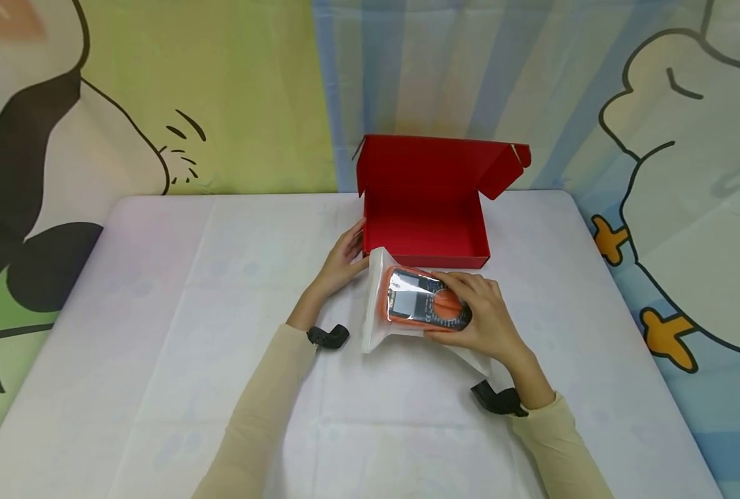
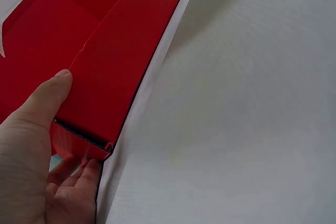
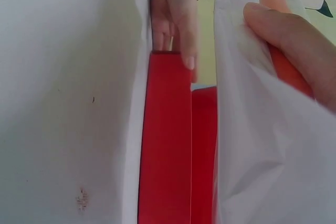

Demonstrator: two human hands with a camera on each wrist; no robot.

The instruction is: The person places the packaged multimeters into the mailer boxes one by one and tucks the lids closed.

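A red cardboard box (image 1: pixel 426 225) stands on the table with its lid raised and its inside bare. My left hand (image 1: pixel 343 260) grips the box's left front corner. In the left wrist view its thumb (image 2: pixel 50 95) lies along the rim while the fingers are at the outer side wall. Just in front of the box, my right hand (image 1: pixel 485 312) holds an orange and black multimeter (image 1: pixel 423 301) inside a clear-and-white plastic bag (image 1: pixel 375 329). The meter's screen and dial face up. In the right wrist view the bag (image 3: pixel 262 145) hides most of the meter.
A white cloth (image 1: pixel 177 333) covers the table. Behind it hangs a cartoon-printed curtain (image 1: pixel 220 90), close to the box's raised lid (image 1: pixel 432 163). Black wrist devices (image 1: pixel 328 337) are worn on both forearms.
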